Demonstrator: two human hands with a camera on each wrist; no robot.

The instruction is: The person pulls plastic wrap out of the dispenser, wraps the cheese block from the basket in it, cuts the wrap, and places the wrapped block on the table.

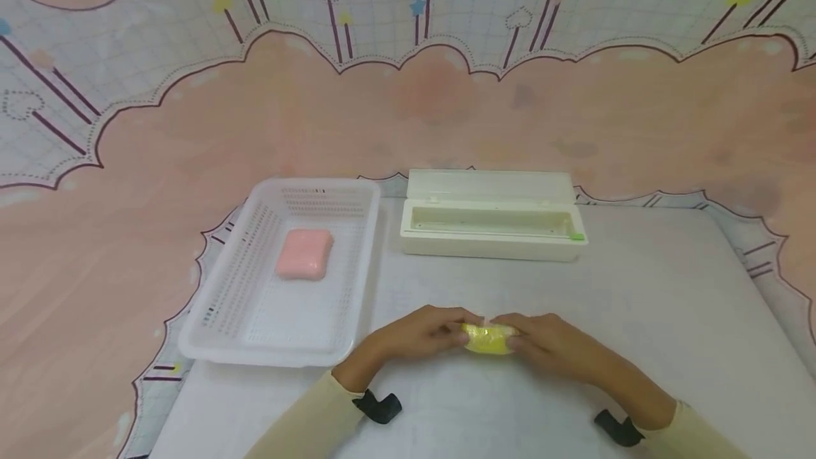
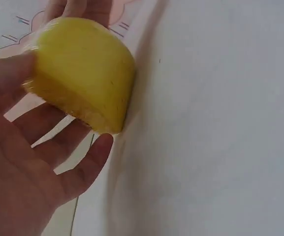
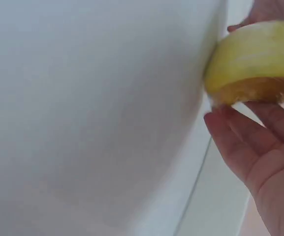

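Observation:
A yellow bar [image 1: 488, 338] with rounded sides and shiny clear wrap is held between both hands, close over the white table. My left hand [image 1: 414, 333] grips its left end, with the thumb on the near side and fingers behind. At the right end, my right hand [image 1: 561, 349] holds it between thumb and fingers. From the left wrist, the bar [image 2: 85, 66] shows a smooth curved face and a darker orange underside, with the left thumb pressed against it. Its underside also shows orange in the right wrist view, above the spread lower fingers [image 3: 235, 135].
Left of the hands stands a white perforated plastic basket [image 1: 268, 360] holding a pink soap bar [image 1: 304, 255]. Behind the hands is a long white box [image 1: 491, 245] with its lid raised and a small green piece [image 1: 576, 237] at its right end. White cloth [image 1: 669, 289] covers the table.

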